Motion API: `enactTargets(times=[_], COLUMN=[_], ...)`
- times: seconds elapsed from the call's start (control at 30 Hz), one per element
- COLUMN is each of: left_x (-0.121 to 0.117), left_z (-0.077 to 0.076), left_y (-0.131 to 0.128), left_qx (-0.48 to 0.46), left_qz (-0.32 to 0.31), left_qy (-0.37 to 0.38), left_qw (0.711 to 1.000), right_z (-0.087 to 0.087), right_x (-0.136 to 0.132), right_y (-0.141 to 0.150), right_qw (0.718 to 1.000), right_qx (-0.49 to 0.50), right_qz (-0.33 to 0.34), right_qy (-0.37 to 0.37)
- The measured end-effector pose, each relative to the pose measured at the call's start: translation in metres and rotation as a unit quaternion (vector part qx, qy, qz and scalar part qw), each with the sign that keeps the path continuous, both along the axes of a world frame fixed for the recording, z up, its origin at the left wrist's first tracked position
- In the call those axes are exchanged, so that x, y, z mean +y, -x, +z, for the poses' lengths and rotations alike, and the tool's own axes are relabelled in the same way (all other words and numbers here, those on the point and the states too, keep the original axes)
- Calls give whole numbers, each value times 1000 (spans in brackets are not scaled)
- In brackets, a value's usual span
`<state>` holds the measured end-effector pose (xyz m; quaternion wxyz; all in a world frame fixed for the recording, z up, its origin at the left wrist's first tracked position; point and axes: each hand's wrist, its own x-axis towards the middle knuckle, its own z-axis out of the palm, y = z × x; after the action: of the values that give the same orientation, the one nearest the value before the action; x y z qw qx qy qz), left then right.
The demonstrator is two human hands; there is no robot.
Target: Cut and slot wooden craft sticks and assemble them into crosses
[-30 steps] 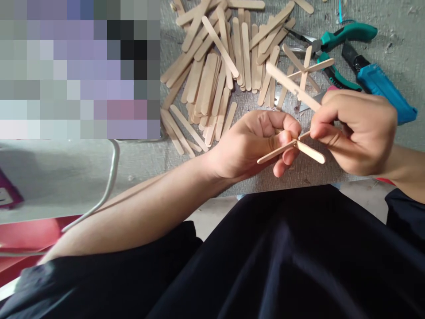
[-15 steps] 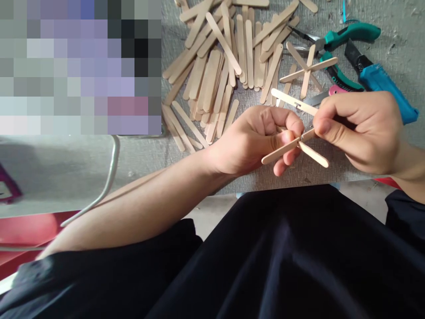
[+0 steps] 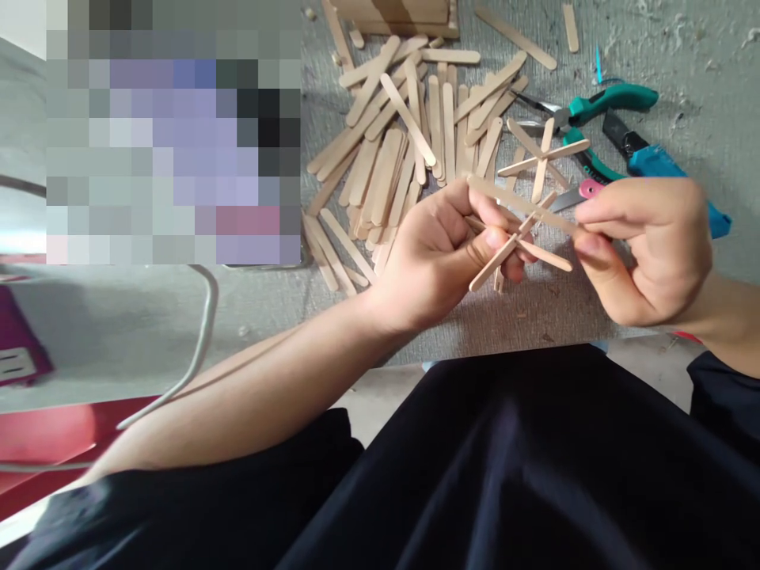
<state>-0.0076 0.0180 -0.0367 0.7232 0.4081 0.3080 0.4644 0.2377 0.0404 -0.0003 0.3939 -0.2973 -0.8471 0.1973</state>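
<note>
Above the table [image 3: 730,131], pale crossed sticks [image 3: 518,240] were pinched by the left grip [image 3: 436,249], a round-ended stick [image 3: 503,195] by the right grip [image 3: 650,245].

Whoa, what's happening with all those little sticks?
A person's left hand is holding some crossed sticks. Their right hand pinches one end of a single flat stick, which reaches across toward the left hand. On the table, another star of crossed sticks sits near green-handled pliers, with a pile of loose sticks beside it.
</note>
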Motion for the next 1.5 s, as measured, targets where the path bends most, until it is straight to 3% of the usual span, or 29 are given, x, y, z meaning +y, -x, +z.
enactTargets(times=[0.2, 0.4, 0.6, 0.9, 1.13, 1.27, 1.4, 1.5], left_x=[3, 5, 8, -3, 0, -1, -7, -10], left_z=[-7, -10, -9, 4, 7, 10, 13, 13], left_y=[-2, -3, 2, -2, 0, 3, 3, 2], left_qx=[-61, -98, -79, -22, -5, -1, 54, 89], left_qz=[10, -1, -24, 19, 15, 7, 30, 43], left_qy=[-85, -147, -131, -66, -83, -82, -73, -76], left_qw=[994, 984, 988, 997, 996, 997, 995, 992], right_z=[14, 9, 9, -1, 7, 15, 16, 15], right_x=[-4, -3, -2, -4, -4, -5, -6, -3], right_y=[11, 3, 0, 4, 5, 3, -3, -5], right_qw=[996, 996, 995, 995, 994, 985, 957, 927], right_qx=[-7, -78, -61, -34, -6, 26, 80, 103], right_qz=[91, 34, 70, 89, 98, 95, 73, 95], right_qy=[10, -33, -32, 10, 43, 145, 270, 348])
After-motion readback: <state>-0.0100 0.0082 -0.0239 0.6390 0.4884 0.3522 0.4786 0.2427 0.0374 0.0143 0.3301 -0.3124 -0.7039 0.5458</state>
